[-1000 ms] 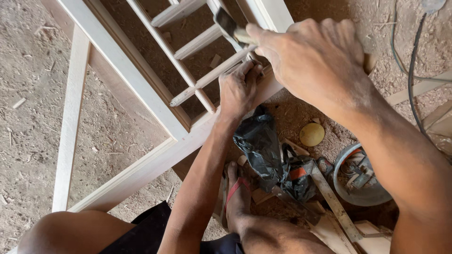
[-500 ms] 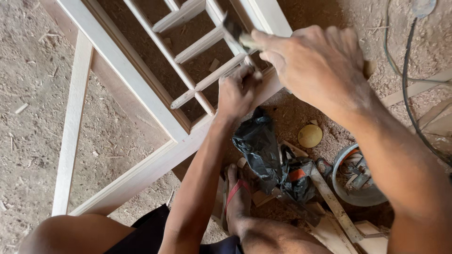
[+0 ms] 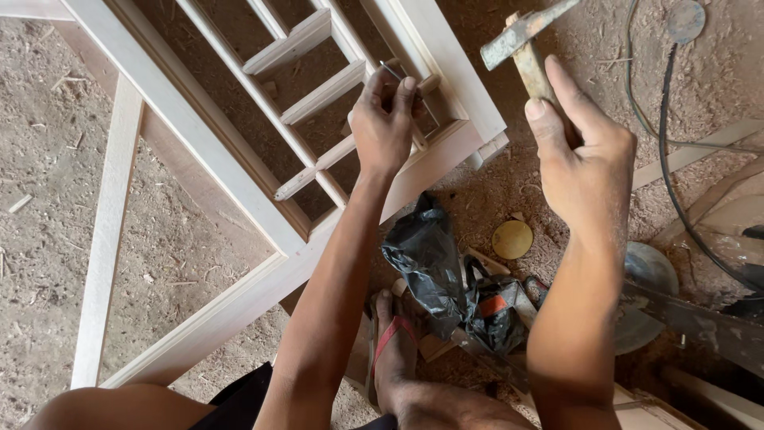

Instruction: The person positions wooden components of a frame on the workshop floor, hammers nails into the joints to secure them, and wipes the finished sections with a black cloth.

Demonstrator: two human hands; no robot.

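Pinching nail (image 3: pixel 391 73) in left hand (image 3: pixel 383 119) fingers, at 12 o'clock on wooden frame (image 3: pixel 446 60). Hammer (image 3: pixel 529 49) gripped by right hand (image 3: pixel 585 155), raised at 1 o'clock. Nail best kept upright, first taps light, fingertips kept low.

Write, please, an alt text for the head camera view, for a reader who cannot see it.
Seen from above, the left hand pinches a thin nail against a pale wooden frame lying on sawdust-covered ground, while the right hand holds a hammer raised beside it. A crumpled black plastic bag lies below the frame, near the person's sandalled foot.
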